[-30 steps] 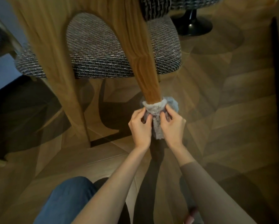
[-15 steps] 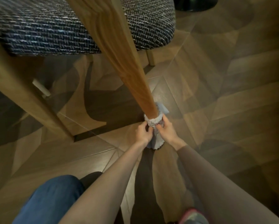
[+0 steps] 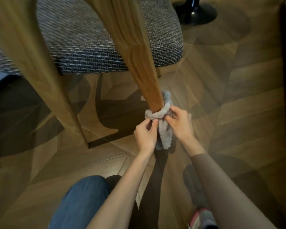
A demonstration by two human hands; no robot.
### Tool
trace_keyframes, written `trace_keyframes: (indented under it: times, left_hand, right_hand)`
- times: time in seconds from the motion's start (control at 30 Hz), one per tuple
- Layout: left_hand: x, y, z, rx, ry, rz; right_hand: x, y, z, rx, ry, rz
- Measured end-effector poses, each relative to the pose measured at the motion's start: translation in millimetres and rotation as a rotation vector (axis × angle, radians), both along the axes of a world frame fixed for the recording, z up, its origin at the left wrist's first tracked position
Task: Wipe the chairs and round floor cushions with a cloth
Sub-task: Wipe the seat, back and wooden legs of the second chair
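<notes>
Cloth point(image 3: 163, 129), grey and fluffy, is wrapped round the foot of the chair leg point(image 3: 147, 76), low down near the floor point(image 3: 238, 96). Its loose tail hangs toward me between my hands. I cannot tell whether the tail touches the floor.

My left hand point(image 3: 145, 134) pinches the band of cloth at its near left side, thumb and fingers curled onto it. My right hand point(image 3: 180, 124) pinches it from the right, fingers curled on the bunched fabric just beside the leg. The two hands sit close together, with the tail between them.

The chair leg is light wood and slants up and away to the seat point(image 3: 97, 47), which is covered in dark woven tweed. A second leg point(image 3: 39, 80), also wood, stands to the left, well apart. Past the seat, at the top right, a black base point(image 3: 195, 12) rests on the floor, which is wood parquet in angled panels.

Nearest me are my knee point(image 3: 81, 204) in blue jeans at the lower left, a brown sleeve point(image 3: 221, 187) on my right forearm, and a pink and grey shoe point(image 3: 203, 219) at the bottom edge.
</notes>
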State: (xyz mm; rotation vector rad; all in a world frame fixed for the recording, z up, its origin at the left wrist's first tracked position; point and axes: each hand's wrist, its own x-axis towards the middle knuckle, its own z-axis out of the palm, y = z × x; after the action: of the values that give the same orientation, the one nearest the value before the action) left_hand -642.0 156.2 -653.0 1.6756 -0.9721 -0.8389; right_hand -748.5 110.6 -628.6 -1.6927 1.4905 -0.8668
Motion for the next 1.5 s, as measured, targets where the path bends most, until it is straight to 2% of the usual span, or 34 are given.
trace_keyframes:
  times: [0.3, 0.57, 0.67, 0.8, 0.93, 1.07, 1.33, 1.5]
  left_hand:
    - [27, 12, 135, -0.471, -0.011, 0.255]
    - [54, 19, 211, -0.570, 0.185, 0.241]
    - [70, 21, 234, -0.594, 0.162, 0.221]
    - [85, 25, 246, -0.639, 0.123, 0.260]
    - [86, 29, 246, -0.640, 0.246, 0.307]
    - [92, 30, 237, -0.557, 0.287, 0.379]
    - [88, 41, 246, -0.443, 0.045, 0.263]
    - [75, 45, 270, -0.242, -0.048, 0.155]
  right_hand:
    - [59, 34, 133, -0.571, -0.197, -0.361]
    - [93, 44, 207, -0.645, -0.364, -0.436]
    - [103, 54, 223, -0.677, -0.384, -0.399]
    - [122, 54, 250, -0.810, -0.301, -0.274]
    - [125, 52, 252, -0.806, -0.278, -0.231]
    - [121, 54, 237, -0.745, -0.213, -0.143]
    - [106, 49, 238, -0.615, -0.149, -0.034]
    - [75, 58, 247, -0.355, -0.114, 0.055]
